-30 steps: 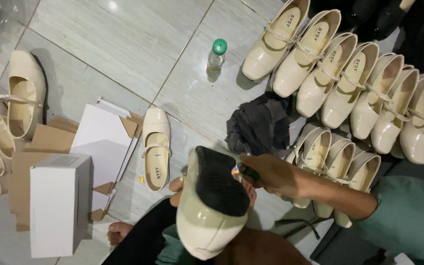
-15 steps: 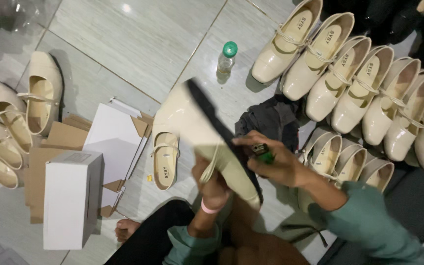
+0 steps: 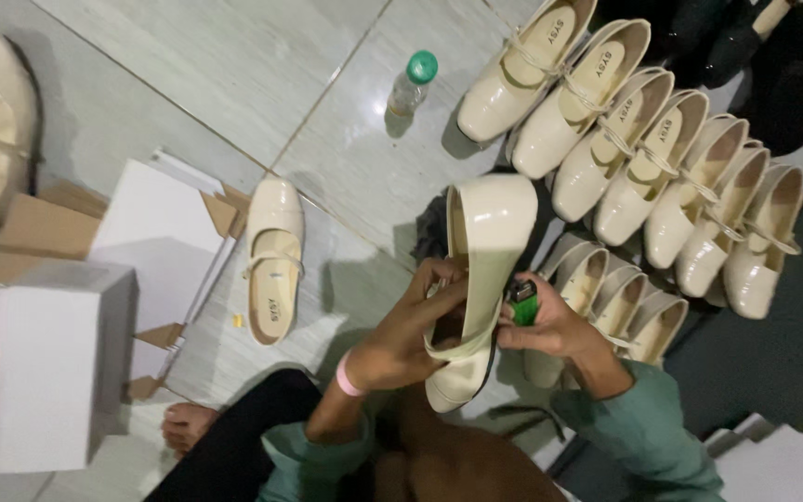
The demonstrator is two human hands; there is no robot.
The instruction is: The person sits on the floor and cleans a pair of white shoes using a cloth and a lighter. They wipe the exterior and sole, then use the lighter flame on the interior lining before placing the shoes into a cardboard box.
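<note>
Head view | left hand (image 3: 401, 335) grip: cream shoe (image 3: 476, 279) | right hand (image 3: 550, 325) grip: green lighter (image 3: 523, 303)

A glossy cream patent-leather strap shoe (image 3: 480, 279) is held up above the lap, toe pointing away, its opening facing left and its dark sole edge showing low down. A small green plastic lighter (image 3: 523, 303) stands upright just beside the shoe's right side.

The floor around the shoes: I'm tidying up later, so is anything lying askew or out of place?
Yes. A plastic bottle with a green cap lies tipped on its side on the tiles, beside the neat row of cream shoes. One single cream shoe lies alone, apart from the row, next to flattened cardboard and a white box.
</note>
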